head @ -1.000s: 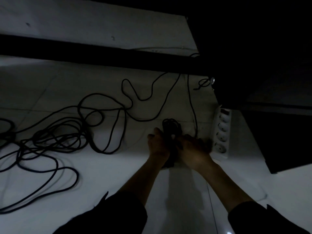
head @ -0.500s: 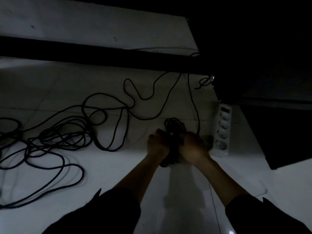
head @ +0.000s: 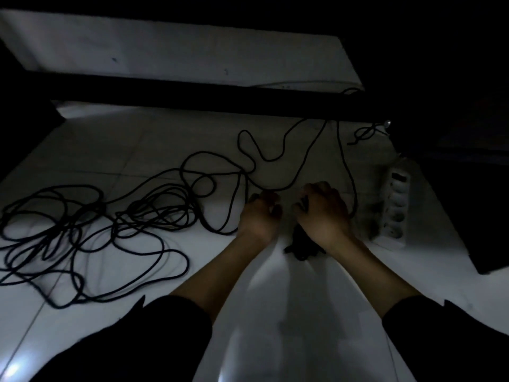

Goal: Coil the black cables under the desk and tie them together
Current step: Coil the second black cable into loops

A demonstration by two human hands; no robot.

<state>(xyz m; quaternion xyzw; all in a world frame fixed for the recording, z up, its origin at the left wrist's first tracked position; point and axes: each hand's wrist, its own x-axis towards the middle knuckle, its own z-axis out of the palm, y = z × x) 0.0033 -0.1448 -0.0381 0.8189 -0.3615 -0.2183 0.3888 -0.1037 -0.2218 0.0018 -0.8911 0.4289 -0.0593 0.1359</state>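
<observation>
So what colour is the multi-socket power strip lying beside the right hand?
White; head view shows the power strip best.

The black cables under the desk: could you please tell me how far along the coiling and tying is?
Early. Done: one small coiled bundle sits between the hands. In hand: the right hand has a grip on that bundle, while the left hand is curled beside it; whether a tie is on is too dark to tell. Left: the loose tangle sprawled on the floor, and the strands running toward the power strip.

Dim, murky view, slight motion blur
</observation>
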